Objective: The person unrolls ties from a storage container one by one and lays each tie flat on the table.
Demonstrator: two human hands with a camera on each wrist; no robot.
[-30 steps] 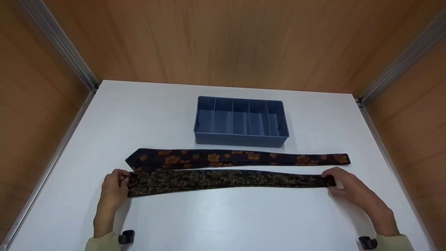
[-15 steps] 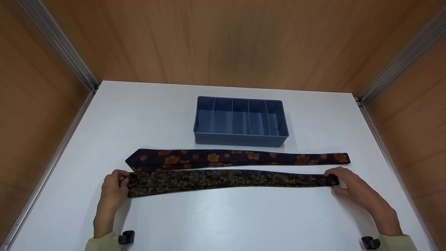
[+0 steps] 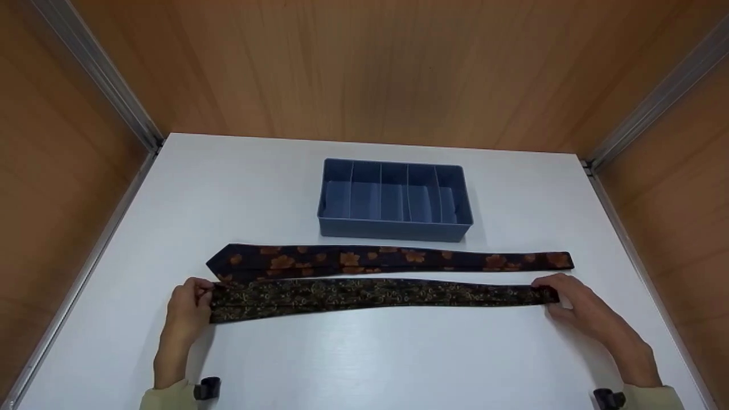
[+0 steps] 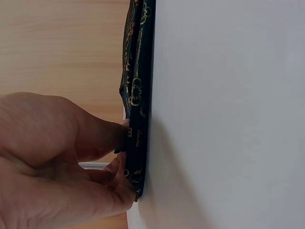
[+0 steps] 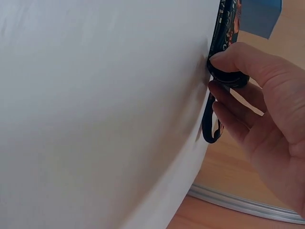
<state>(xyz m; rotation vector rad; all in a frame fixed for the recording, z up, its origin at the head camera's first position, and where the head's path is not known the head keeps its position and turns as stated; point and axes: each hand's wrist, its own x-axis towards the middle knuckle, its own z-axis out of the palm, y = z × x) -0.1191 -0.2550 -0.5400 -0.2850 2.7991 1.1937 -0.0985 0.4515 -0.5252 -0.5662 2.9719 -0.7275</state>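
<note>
A dark necktie with a small gold-green pattern (image 3: pixel 364 294) lies stretched flat across the table, folded over in layers. At its wide left end, my left hand (image 3: pixel 188 307) pinches the edge between thumb and fingers; the left wrist view shows the layered cloth (image 4: pixel 138 95) against the fingertips. My right hand (image 3: pixel 581 302) holds the narrow right end, its thumb and fingers on the folded tip (image 5: pixel 228 77) in the right wrist view. Just beyond lies a second necktie, dark with orange flowers (image 3: pixel 376 259), its left part touching or slightly under the nearer one.
A blue tray with several compartments (image 3: pixel 396 229) stands behind the ties on the white table (image 3: pixel 364 359). Wooden panels (image 3: pixel 364 68) with metal rails enclose the table at the back and both sides.
My right hand has shifted slightly to the right, and the nearer necktie's right end has gone with it. The left hand, the flowered necktie and the tray stay in place.
</note>
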